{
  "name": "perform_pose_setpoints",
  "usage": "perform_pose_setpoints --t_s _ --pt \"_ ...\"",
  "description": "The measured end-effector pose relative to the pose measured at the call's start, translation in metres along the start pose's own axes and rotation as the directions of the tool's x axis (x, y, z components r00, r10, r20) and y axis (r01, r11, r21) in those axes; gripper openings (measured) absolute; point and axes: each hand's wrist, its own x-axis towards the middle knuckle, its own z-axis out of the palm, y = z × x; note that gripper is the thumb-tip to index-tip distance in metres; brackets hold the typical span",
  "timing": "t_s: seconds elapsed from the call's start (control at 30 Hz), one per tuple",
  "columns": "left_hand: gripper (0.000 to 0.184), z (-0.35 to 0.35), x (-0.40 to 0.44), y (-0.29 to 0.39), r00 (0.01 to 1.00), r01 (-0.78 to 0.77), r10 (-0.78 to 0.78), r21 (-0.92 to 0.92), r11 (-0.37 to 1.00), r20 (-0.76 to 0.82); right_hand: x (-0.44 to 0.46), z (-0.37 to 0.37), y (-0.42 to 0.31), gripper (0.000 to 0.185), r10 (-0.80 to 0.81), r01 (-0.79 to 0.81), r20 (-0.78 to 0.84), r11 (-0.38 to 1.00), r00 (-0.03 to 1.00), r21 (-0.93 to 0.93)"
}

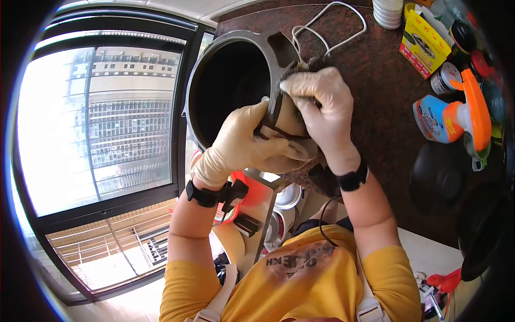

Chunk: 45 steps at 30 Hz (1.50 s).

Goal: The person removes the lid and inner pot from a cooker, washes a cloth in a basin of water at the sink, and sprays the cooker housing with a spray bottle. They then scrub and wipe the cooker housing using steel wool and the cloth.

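Note:
A round cooker body (228, 38) with a black hollow interior is tilted so that its mouth faces left. My left hand (244, 139), in a pale rubber glove, is closed on the lower part of its rim and side. My right hand (324, 107), gloved the same way, is closed on a dark, fuzzy scrubbing pad (316, 63) and presses against the cooker's outer side by the rim. The fingers hide most of the pad. A white cord (351, 38) loops on the counter behind the cooker.
On the dark speckled counter (383, 155) at right stand an orange-and-blue spray bottle (434, 119), a yellow box (425, 44), a small jar (445, 79) and stacked white cups (387, 13). A black-framed window (185, 107) is at left. Pots (288, 196) sit below the counter.

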Motion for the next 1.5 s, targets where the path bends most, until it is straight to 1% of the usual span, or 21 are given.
perform_pose_setpoints --t_s 0.1,0.13,0.2,0.3,0.43,0.5,0.6,0.67,0.7,0.73,0.87,0.97,1.0,1.07,1.1,1.2,1.27,1.33,1.4,1.47,1.5 --pt "0.042 0.0 0.0 -0.003 1.0 -0.027 0.027 0.046 0.999 0.014 -0.03 -0.008 -0.006 0.027 0.102 -0.107 0.072 0.992 0.992 0.065" --pt "0.042 0.001 0.0 -0.002 1.0 -0.014 0.014 -0.009 1.0 0.014 -0.035 -0.014 -0.006 0.027 0.161 -0.175 0.132 0.979 0.978 0.102" --pt "0.042 0.004 -0.002 0.0 1.0 0.0 0.001 -0.064 0.998 0.016 -0.028 -0.018 -0.007 0.026 0.156 -0.175 0.164 0.978 0.974 0.113" --pt "0.042 0.004 -0.003 0.001 1.0 -0.004 0.004 -0.037 0.999 -0.006 -0.003 -0.014 -0.005 0.025 0.051 -0.051 -0.06 0.999 0.997 0.006" --pt "0.04 0.0 -0.002 -0.002 0.999 0.033 -0.032 -0.089 0.996 0.007 -0.016 0.003 -0.001 0.025 0.061 -0.06 -0.049 0.998 0.997 0.017" --pt "0.04 0.002 -0.006 -0.001 0.999 0.037 -0.036 -0.096 0.995 0.012 -0.031 -0.006 -0.006 0.026 0.17 -0.174 0.054 0.981 0.984 0.091" --pt "0.04 0.003 -0.005 0.001 0.999 0.039 -0.038 -0.108 0.993 0.006 -0.028 -0.019 -0.009 0.027 0.138 -0.152 0.169 0.986 0.976 0.07" --pt "0.041 0.003 -0.005 -0.004 0.999 0.043 -0.042 -0.115 0.992 0.014 -0.014 -0.013 -0.005 0.027 0.035 -0.035 -0.002 0.999 0.999 0.032" --pt "0.041 0.002 -0.005 -0.003 0.999 0.047 -0.045 -0.112 0.993 0.015 -0.008 -0.009 -0.002 0.025 0.075 -0.076 -0.083 0.997 0.994 -0.01" --pt "0.041 0.002 -0.005 0.0 0.998 0.063 -0.062 -0.096 0.993 0.01 -0.01 -0.005 -0.001 0.025 0.076 -0.077 -0.084 0.997 0.994 -0.006" --pt "0.043 0.001 -0.006 0.002 0.996 0.091 -0.091 -0.143 0.986 0.012 -0.026 -0.003 -0.004 0.024 0.119 -0.118 -0.016 0.992 0.993 0.054" --pt "0.044 0.004 -0.005 0.004 0.997 0.068 -0.071 -0.173 0.983 -0.011 -0.029 -0.017 -0.003 0.025 0.138 -0.157 0.174 0.982 0.975 0.103" --pt "0.044 0.003 -0.006 0.005 0.997 0.067 -0.07 -0.171 0.983 -0.011 -0.027 -0.016 -0.002 0.025 0.137 -0.156 0.172 0.982 0.976 0.104" --pt "0.048 0.0 -0.006 0.007 0.988 0.153 -0.145 -0.169 0.974 0.06 -0.018 -0.012 -0.001 0.026 0.02 -0.019 -0.018 0.998 1.0 0.058" --pt "0.048 0.0 -0.006 0.005 0.987 0.155 -0.146 -0.168 0.974 0.061 -0.01 -0.012 -0.004 0.026 0.005 -0.005 -0.021 1.0 1.0 -0.024" --pt "0.045 0.001 -0.005 0.0 0.993 0.117 -0.117 -0.191 0.975 0.007 -0.02 0.006 -0.001 0.024 0.009 -0.009 -0.06 1.0 0.998 -0.006" --pt "0.045 0.002 -0.007 0.001 0.993 0.113 -0.114 -0.225 0.968 0.01 -0.034 0.002 -0.007 0.024 0.048 -0.048 -0.011 0.999 0.999 0.001" --pt "0.048 -0.001 -0.006 0.002 0.991 0.136 -0.131 -0.194 0.972 0.038 -0.04 -0.007 -0.007 0.024 0.135 -0.148 0.103 0.98 0.985 0.13" --pt "0.051 -0.001 -0.006 0.003 0.987 0.156 -0.148 -0.159 0.975 0.062 -0.039 -0.014 -0.007 0.025 0.125 -0.149 0.17 0.979 0.977 0.137" --pt "0.051 -0.001 -0.006 0.0 0.982 0.189 -0.18 -0.181 0.965 0.064 -0.031 -0.013 -0.005 0.024 0.101 -0.105 0.035 0.982 0.994 0.157" --pt "0.051 -0.002 -0.005 0.001 0.982 0.187 -0.178 -0.178 0.966 0.065 -0.024 -0.011 -0.007 0.022 0.132 -0.113 -0.099 0.978 0.986 0.174"
